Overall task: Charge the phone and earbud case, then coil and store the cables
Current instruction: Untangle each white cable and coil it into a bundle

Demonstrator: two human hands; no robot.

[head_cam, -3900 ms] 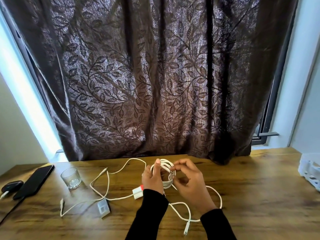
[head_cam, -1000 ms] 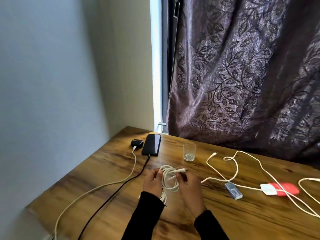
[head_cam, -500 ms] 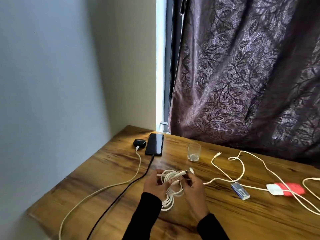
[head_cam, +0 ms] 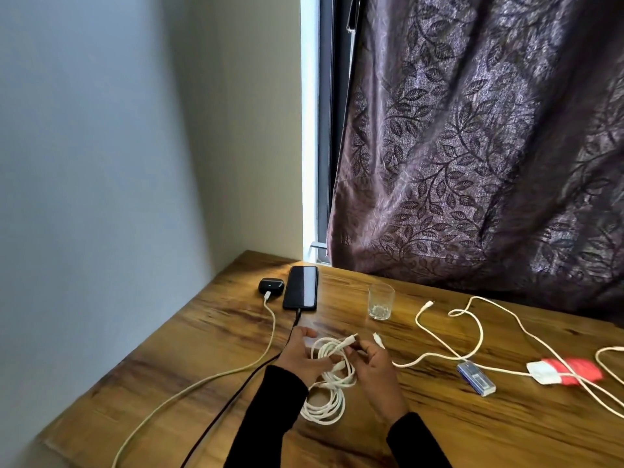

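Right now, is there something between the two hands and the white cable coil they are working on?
No. The white cable coil is already in both hands: the left hand holds its loops and the right hand pinches one plug end. The glass and the loose white cable lie apart, further back and right.

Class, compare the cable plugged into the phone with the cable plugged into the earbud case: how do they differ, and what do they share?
The phone's cable is black; the earbud case's cable is white. The black one enters the phone at its near end; the white one enters the earbud case beside it. Both trail off the table's near edge.
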